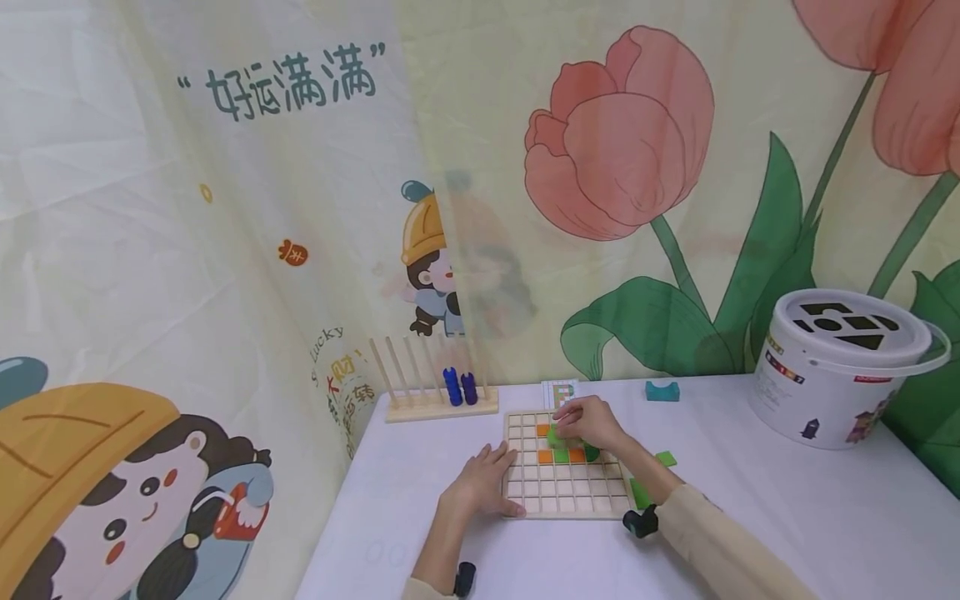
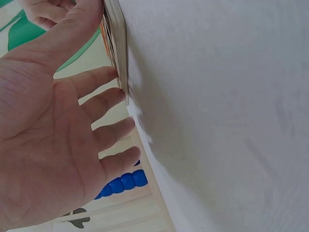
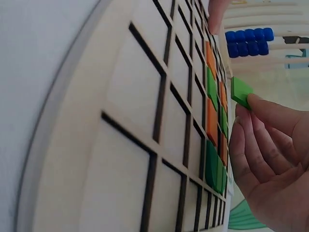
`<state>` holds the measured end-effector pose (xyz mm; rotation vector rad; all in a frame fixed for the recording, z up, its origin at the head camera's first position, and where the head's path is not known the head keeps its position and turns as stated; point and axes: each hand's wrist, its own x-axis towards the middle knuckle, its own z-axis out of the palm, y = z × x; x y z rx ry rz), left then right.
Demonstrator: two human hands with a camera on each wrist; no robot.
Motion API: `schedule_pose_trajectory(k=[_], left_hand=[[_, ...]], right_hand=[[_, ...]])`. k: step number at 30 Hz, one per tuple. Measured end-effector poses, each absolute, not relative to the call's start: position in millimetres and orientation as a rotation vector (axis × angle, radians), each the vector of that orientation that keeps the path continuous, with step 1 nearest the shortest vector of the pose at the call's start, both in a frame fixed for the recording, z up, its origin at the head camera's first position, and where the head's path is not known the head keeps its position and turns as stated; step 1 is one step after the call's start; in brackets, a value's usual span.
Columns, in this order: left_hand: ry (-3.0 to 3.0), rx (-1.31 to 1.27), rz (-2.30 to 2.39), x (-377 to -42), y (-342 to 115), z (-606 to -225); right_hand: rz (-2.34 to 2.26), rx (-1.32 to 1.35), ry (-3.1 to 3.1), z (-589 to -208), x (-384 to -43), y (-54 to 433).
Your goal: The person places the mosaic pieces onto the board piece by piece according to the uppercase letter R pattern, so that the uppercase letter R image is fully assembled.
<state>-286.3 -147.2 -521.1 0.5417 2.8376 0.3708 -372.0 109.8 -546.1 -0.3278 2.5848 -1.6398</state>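
Observation:
My right hand (image 1: 592,422) pinches a light green square tile (image 3: 240,90) between thumb and fingers, close over the far part of a wooden grid board (image 1: 555,487). Under it, orange tiles (image 3: 211,121) and light green tiles (image 3: 211,87) fill rows of cells, with dark green rounded pieces (image 3: 211,166) at the right end. At the board's left edge, my left hand (image 1: 480,483) has its fingers extended; in the left wrist view the fingertips (image 2: 115,72) meet the board's side. The nearer cells of the grid hold no tiles.
Behind the board lies a small pattern card (image 1: 552,395). A wooden bead rack (image 1: 401,410) with blue beads (image 1: 453,387) stands back left. A teal block (image 1: 662,391) and a white lidded bucket (image 1: 795,383) are back right. Loose green tiles (image 1: 666,458) lie right of the board.

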Motion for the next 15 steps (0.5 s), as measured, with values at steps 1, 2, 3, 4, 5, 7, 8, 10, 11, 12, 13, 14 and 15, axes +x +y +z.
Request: schedule_pose_trajectory(k=[1,2,3,4,5,7,8,10,11,12,13,14,15], left_hand=[[2.841,0.544,0.373,-286,-148,-520],[2.845,0.547,0.367,-286,-148,-519],[2.849,0.551,0.360,-286,-148,-519],[2.851,0.551,0.351,-286,-148,-519],[2.854,0.552,0.345,-286,-148,-519],[2.854,0.547,0.344,-285,-148,-518],[2.853,0.542,0.340,-285,-148,-518],[2.851,0.531,0.336,-285,-148,-519],[2.851,0.529,0.337,-285,-148,-520],[2.851,0.527,0.338,-285,-148,-520],[2.852,0.526,0.339,-284,-148,-520],[2.851,0.524,0.343,-284,-148,-519],[2.852,0.522,0.346,-284,-148,-519]], right_hand=[[-1.637,-0.345,2.586,-546,-372,107],[-1.632,-0.369,2.591,-547,-373,104],[-1.630,-0.388,2.596,-547,-373,102],[-1.623,-0.398,2.601,-547,-373,99],[-1.610,-0.405,2.611,-548,-373,97],[-1.581,-0.412,2.631,-549,-374,92],[-1.566,-0.412,2.641,-550,-374,89],[-1.541,-0.391,2.656,-552,-373,85],[-1.527,-0.384,2.671,-553,-373,84],[-1.518,-0.378,2.683,-553,-374,83],[-1.510,-0.381,2.700,-554,-374,81],[-1.498,-0.389,2.720,-554,-374,80],[-1.487,-0.398,2.736,-554,-374,79]])
